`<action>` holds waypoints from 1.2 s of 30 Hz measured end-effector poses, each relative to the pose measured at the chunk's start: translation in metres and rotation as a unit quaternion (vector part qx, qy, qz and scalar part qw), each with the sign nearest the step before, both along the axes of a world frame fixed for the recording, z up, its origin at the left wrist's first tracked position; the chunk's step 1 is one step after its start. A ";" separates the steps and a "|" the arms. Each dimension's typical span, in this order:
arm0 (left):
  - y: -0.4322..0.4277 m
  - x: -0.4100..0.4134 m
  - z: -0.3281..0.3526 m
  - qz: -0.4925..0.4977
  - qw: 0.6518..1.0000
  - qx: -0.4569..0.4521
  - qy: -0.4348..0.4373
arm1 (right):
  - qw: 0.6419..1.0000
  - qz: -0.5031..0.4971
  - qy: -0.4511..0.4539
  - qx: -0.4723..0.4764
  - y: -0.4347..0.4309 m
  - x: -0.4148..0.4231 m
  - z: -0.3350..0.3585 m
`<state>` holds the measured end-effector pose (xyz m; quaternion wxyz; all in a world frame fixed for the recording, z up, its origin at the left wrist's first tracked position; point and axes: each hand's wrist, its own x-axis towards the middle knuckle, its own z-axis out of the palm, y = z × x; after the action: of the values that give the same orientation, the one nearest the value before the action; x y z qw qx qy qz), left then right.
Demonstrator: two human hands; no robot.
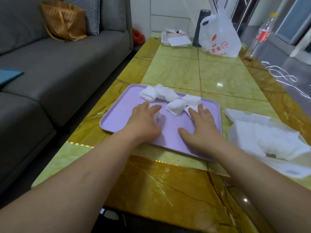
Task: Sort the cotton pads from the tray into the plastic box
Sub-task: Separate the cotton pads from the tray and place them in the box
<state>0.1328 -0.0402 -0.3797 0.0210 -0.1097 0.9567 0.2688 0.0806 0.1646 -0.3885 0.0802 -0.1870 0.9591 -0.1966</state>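
Note:
A lilac tray (117, 115) lies on the table in front of me. Several stacks of white cotton pads (161, 94) sit along its far half. My left hand (144, 121) rests over the tray's middle, its fingers curled round a small clump of pads (157, 116). My right hand (202, 126) lies flat on the tray, fingers spread, its fingertips touching a pad stack (190, 109). To the right of the tray stands the clear plastic box (235, 132), holding a heap of white pads (272, 140).
A grey sofa (58, 68) runs along the table's left side. At the table's far end stand a white plastic bag (218, 37), a dark flask (200, 27), a clear bottle (260, 34) and a white dish with papers (175, 39). A white cord (282, 76) lies right.

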 end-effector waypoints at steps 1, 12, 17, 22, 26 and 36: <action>0.004 -0.001 0.001 -0.023 1.000 0.015 -0.001 | 1.000 0.004 -0.004 0.015 -0.001 -0.005 -0.002; 0.012 -0.006 -0.003 -0.048 0.986 0.123 0.099 | 0.992 -0.040 0.074 -0.090 -0.003 -0.010 0.022; 0.004 -0.024 -0.010 0.025 0.983 0.095 0.157 | 0.997 -0.065 -0.011 -0.044 -0.016 -0.040 0.024; -0.013 -0.064 0.000 0.035 0.997 -0.017 0.066 | 0.999 -0.035 -0.028 -0.005 -0.028 -0.058 0.015; -0.011 -0.093 -0.006 -0.028 0.998 -0.054 -0.006 | 0.999 -0.021 -0.049 -0.004 -0.041 -0.067 0.000; 0.004 -0.050 -0.019 -0.057 0.992 -0.104 0.032 | 0.997 0.035 -0.055 -0.029 -0.026 -0.032 0.004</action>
<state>0.0826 -0.0362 -0.3982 -0.0058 -0.0475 0.9844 0.1694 0.0482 0.1388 -0.3848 0.1339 -0.2121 0.9400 -0.2312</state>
